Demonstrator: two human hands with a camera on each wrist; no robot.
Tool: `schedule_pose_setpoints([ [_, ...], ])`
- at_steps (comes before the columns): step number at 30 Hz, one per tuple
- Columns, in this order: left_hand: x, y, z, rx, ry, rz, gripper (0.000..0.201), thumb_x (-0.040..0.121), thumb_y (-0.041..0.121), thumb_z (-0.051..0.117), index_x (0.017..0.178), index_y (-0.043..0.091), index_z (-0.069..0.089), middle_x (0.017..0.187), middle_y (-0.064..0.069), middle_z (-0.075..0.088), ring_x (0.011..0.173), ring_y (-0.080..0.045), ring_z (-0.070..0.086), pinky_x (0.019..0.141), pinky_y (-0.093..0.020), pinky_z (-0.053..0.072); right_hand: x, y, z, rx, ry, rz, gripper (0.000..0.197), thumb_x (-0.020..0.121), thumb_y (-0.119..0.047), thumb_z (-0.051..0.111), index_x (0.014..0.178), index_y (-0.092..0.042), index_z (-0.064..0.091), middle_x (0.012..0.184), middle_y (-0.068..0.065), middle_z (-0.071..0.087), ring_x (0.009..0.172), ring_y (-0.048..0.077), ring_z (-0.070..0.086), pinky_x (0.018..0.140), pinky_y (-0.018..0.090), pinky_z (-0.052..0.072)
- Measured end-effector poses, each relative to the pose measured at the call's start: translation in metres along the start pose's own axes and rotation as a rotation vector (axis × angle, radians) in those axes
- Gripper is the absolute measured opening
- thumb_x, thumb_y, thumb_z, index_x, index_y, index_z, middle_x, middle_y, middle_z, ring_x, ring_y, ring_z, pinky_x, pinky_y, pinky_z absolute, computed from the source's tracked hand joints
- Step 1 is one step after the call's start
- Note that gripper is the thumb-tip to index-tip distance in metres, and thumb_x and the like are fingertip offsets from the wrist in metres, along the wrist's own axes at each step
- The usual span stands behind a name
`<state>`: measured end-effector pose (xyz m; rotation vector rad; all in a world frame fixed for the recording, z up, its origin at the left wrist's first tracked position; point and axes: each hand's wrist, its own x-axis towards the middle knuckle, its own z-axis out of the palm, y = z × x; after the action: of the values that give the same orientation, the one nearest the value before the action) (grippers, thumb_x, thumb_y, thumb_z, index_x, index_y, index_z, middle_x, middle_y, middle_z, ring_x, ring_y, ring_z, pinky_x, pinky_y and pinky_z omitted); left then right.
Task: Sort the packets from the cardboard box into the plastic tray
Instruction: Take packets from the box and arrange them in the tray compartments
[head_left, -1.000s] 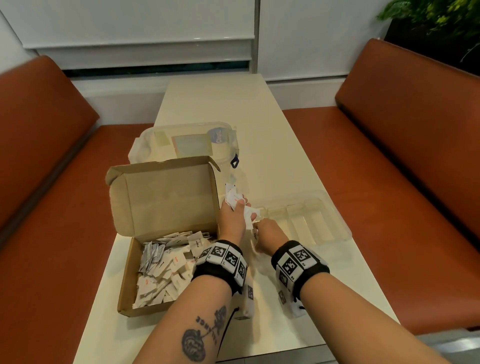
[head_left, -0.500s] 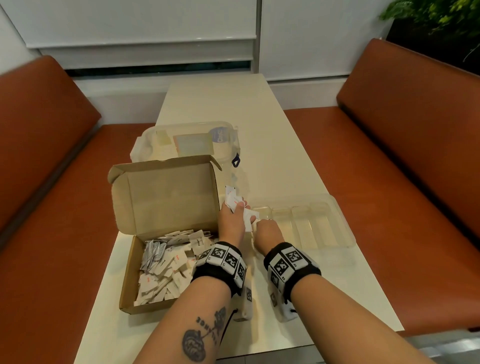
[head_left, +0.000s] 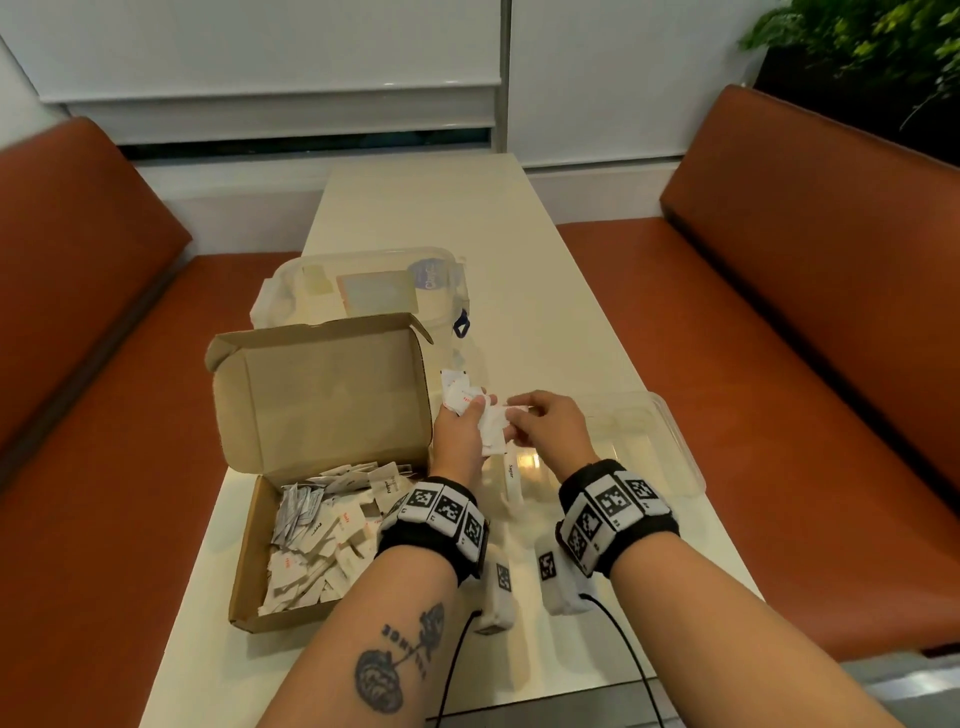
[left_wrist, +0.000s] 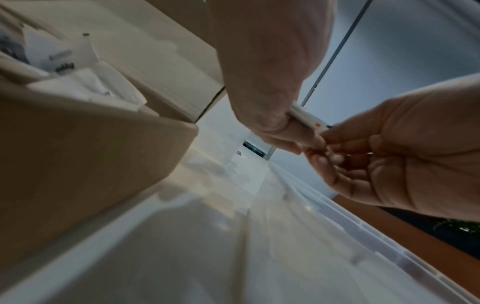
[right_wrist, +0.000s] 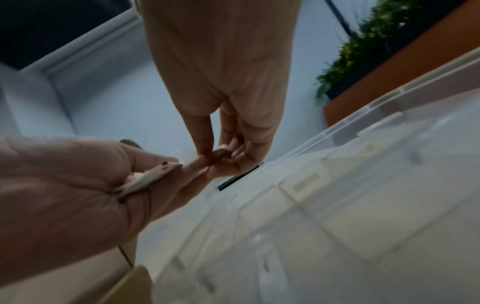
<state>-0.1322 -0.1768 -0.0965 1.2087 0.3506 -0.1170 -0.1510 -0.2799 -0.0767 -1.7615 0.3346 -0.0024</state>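
Note:
An open cardboard box (head_left: 249, 551) on the left holds a heap of small white packets (head_left: 322, 540). My left hand (head_left: 480, 410) grips a fanned bunch of packets (head_left: 462, 397) just right of the box lid; the wrist views show the bunch's edge (left_wrist: 309, 119) (right_wrist: 150, 176) pinched in that hand. My right hand (head_left: 514, 421) meets it and pinches one packet (head_left: 519, 401) from the bunch, fingertips (right_wrist: 215, 154) together. Both hands hover over the left end of the clear plastic tray (head_left: 670, 447). A long sugar stick (head_left: 511, 475) lies in the tray below them.
A clear lidded plastic container (head_left: 363, 291) stands behind the box. The box lid (head_left: 322, 395) stands upright beside my left hand. Orange benches (head_left: 805, 338) flank the narrow cream table (head_left: 519, 260). Sensor cables hang from both wrists near the table's front edge.
My right hand has lifted from the tray's near edge up to the bunch in my left hand. The sugar stick now shows in the tray beneath them.

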Motion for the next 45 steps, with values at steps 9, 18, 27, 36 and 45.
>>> schedule_pose_setpoints([
  [9,-0.004,0.008,0.008,-0.151,-0.037,-0.061,0.015,0.099,0.005,0.043,0.096,0.009,0.057,0.101,-0.010,0.060,0.083,-0.023,0.064,0.056,-0.034,0.059,0.006,0.001,-0.026,0.206,0.226,-0.055,0.007,0.086,0.000,0.058,0.088,-0.005,0.062,0.085,0.017,0.060,0.064,0.021,0.062,0.076,0.036,0.059],
  [18,-0.018,0.007,0.013,0.110,-0.337,-0.179,0.017,0.099,0.005,0.042,0.111,0.000,0.054,0.097,-0.013,0.063,0.076,-0.027,0.064,0.056,-0.035,0.059,0.014,-0.002,-0.023,0.313,0.242,-0.144,0.018,0.087,0.000,0.058,0.100,-0.014,0.057,0.088,0.001,0.056,0.082,0.016,0.060,0.074,0.023,0.053],
  [27,-0.016,0.010,0.012,0.124,-0.377,-0.178,0.027,0.094,-0.001,0.051,0.120,0.002,0.052,0.107,-0.021,0.060,0.083,-0.030,0.065,0.060,-0.039,0.059,0.016,-0.004,-0.009,0.114,0.111,-0.140,0.018,0.089,-0.008,0.055,0.097,-0.023,0.059,0.091,-0.006,0.056,0.083,0.020,0.061,0.073,0.037,0.053],
  [36,-0.008,0.007,0.011,0.159,-0.218,-0.030,0.012,0.096,0.006,0.051,0.104,0.012,0.055,0.114,-0.026,0.059,0.099,-0.039,0.064,0.082,-0.052,0.055,0.013,0.000,-0.009,0.046,0.121,-0.134,0.010,0.084,-0.004,0.061,0.088,-0.011,0.066,0.081,0.005,0.063,0.075,0.020,0.062,0.062,0.029,0.055],
  [45,-0.002,0.006,0.012,0.002,-0.118,-0.047,0.023,0.098,0.008,0.047,0.121,0.006,0.046,0.101,-0.018,0.062,0.070,-0.028,0.066,0.059,-0.038,0.059,0.020,-0.015,-0.029,-0.102,0.231,-0.291,0.012,0.081,-0.014,0.070,0.092,-0.016,0.068,0.071,-0.009,0.055,0.064,0.002,0.047,0.061,0.010,0.039],
])
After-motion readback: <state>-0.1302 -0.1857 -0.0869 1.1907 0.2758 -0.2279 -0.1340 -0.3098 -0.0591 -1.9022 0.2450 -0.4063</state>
